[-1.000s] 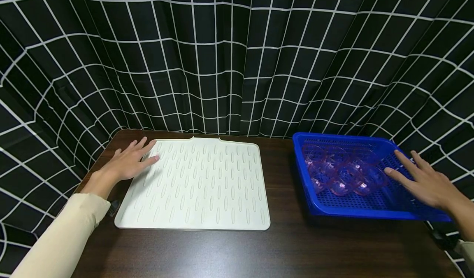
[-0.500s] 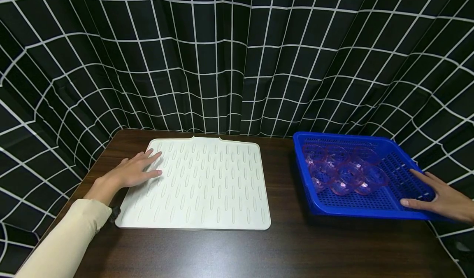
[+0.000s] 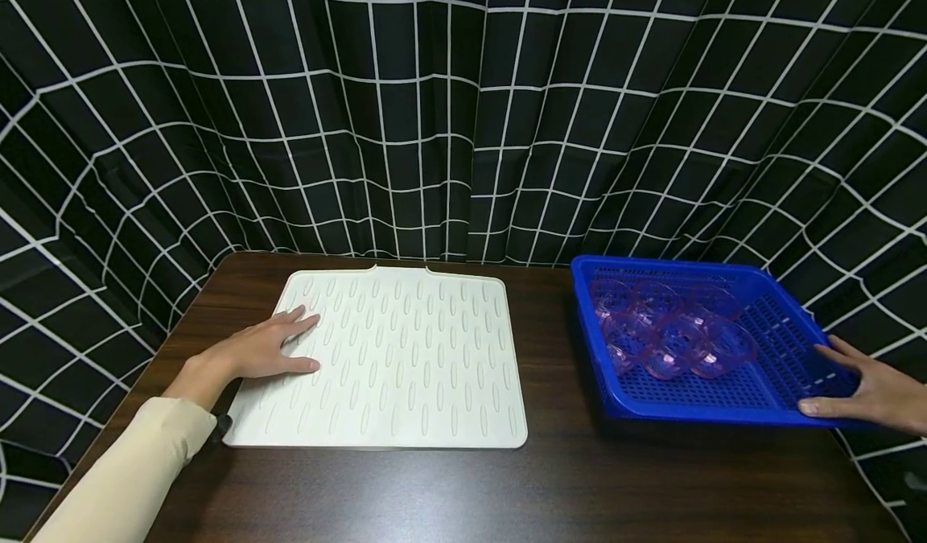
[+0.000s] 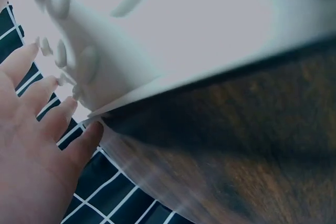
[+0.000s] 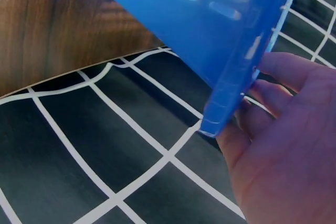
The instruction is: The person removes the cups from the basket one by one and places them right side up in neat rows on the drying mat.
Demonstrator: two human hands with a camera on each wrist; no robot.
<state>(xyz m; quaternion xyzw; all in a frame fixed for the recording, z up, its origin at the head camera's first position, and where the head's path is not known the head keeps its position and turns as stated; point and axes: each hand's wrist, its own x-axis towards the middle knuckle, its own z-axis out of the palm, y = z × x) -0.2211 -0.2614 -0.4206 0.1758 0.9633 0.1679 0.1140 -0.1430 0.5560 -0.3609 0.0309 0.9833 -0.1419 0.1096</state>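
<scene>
In the head view my left hand (image 3: 264,350) lies over the left edge of a white draining board (image 3: 405,350) with raised oval ridges, its fingers spread. The left wrist view shows the fingertips by the edge of the board (image 4: 210,19); contact there is hard to tell. My right hand (image 3: 876,390) holds the right end of a blue plastic basket (image 3: 695,414), thumb over the rim. In the right wrist view its curled fingers (image 5: 262,98) go behind the basket wall (image 5: 199,35). Several clear pink cups (image 3: 677,346) sit inside the basket, on its left side.
Both the board and the basket rest on a dark brown wooden table (image 3: 550,487), a strip of wood between them. The basket's right end reaches the table's right edge. A black curtain with white grid lines (image 3: 463,125) hangs behind and at the sides.
My right hand has moved from above the basket to its right end and now grips it. The left hand has slid slightly toward me along the board's left edge.
</scene>
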